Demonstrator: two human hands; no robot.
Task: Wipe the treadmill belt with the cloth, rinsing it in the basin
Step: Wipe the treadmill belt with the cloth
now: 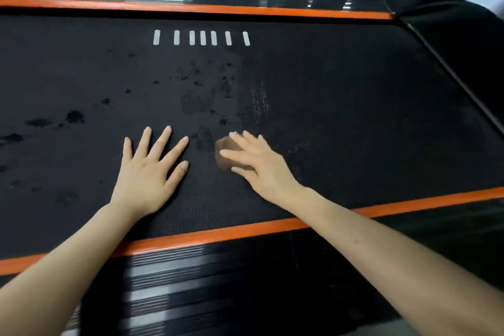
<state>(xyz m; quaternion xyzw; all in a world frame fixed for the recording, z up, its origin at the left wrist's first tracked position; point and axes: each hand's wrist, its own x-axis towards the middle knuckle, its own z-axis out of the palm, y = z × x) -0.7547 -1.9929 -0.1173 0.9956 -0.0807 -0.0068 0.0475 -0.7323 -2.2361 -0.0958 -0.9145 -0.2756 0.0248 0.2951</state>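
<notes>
The black treadmill belt (341, 95) fills most of the head view, with dark wet spots across its left and middle parts and a smeared streak near the centre. My left hand (148, 169) lies flat on the belt, fingers spread and straight. Just to its right, my right hand (259, 163) presses a small brown folded cloth (224, 150) against the belt with straight fingers; the hand is blurred and covers most of the cloth. The basin is not in view.
Orange strips border the belt along the near edge (218, 234) and the far edge (191, 7). Black ribbed side rails (218, 289) lie outside them. A row of white marks (201, 37) sits on the belt's far side. A dark motor cover (463, 43) rises at right.
</notes>
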